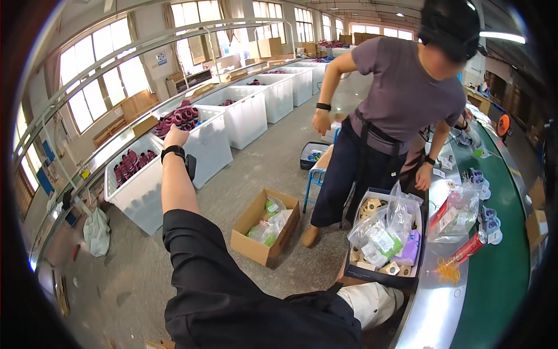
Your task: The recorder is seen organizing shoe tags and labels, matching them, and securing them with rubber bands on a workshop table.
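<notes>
My left arm, in a black sleeve with a dark watch at the wrist, stretches out to the left. My left hand (176, 137) looks closed, with fingers curled and nothing visible in it. In the picture it overlaps the edge of a heap of dark red and pink shoes (185, 116) in a white plastic bin (210, 148); whether it touches them I cannot tell. A nearer white bin (136, 198) holds more such shoes (132, 166). My right hand is out of view.
A co-worker (401, 87) stands beside the green conveyor (494, 279). Near my legs are a dark-rimmed box (381, 278) of bagged items and a cardboard box (250, 247) with plastic bags. A red can (468, 247), yellow rubber bands (447, 271) and small purple shoes (490, 221) lie along the conveyor.
</notes>
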`<action>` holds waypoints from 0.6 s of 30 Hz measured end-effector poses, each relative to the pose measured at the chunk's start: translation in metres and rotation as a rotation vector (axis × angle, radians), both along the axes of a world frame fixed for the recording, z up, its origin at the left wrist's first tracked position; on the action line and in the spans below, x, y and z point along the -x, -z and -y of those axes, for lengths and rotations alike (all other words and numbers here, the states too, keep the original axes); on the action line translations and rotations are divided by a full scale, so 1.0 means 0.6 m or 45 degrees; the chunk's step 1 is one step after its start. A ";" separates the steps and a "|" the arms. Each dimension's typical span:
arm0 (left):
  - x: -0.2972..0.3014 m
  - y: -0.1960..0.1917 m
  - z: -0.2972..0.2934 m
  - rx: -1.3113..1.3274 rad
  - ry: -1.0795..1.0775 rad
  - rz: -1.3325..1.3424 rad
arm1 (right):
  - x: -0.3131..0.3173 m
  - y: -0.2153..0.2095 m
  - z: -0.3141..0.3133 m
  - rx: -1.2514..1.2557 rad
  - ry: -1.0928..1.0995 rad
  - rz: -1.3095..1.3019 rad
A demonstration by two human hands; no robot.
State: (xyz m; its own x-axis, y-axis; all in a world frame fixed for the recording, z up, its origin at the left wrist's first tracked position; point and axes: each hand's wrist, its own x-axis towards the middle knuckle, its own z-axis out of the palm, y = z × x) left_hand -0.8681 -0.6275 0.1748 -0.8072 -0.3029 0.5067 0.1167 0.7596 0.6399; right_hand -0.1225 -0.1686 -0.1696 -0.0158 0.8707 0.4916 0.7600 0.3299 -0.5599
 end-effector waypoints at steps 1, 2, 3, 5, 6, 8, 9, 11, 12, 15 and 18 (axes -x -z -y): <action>-0.016 -0.024 0.021 0.027 0.023 -0.021 | -0.005 -0.005 0.001 0.037 -0.026 -0.006; -0.024 0.028 -0.215 0.335 -0.053 0.202 | 0.017 -0.023 0.035 -0.005 0.180 0.108; -0.050 0.010 -0.210 0.345 -0.069 0.191 | 0.010 -0.028 0.038 0.023 0.163 0.109; -0.072 -0.014 -0.203 0.488 -0.010 0.243 | 0.005 -0.032 0.041 0.083 0.135 0.119; -0.078 -0.020 -0.202 0.498 -0.018 0.238 | 0.004 -0.034 0.043 0.111 0.124 0.128; -0.076 -0.014 -0.191 0.472 -0.090 0.203 | -0.004 -0.038 0.046 0.169 0.094 0.155; -0.075 -0.010 -0.184 0.460 -0.125 0.187 | -0.007 -0.040 0.049 0.198 0.078 0.172; -0.088 0.035 -0.210 0.586 -0.140 0.284 | -0.027 -0.047 0.069 0.244 0.118 0.230; -0.068 0.073 -0.133 1.056 -0.060 0.582 | -0.048 -0.063 0.074 0.271 0.088 0.229; -0.201 0.222 -0.326 1.561 -0.043 1.482 | -0.071 0.020 0.069 0.211 0.113 0.007; -0.303 0.412 -0.145 2.090 0.281 1.465 | -0.025 -0.080 0.093 0.178 0.118 0.205</action>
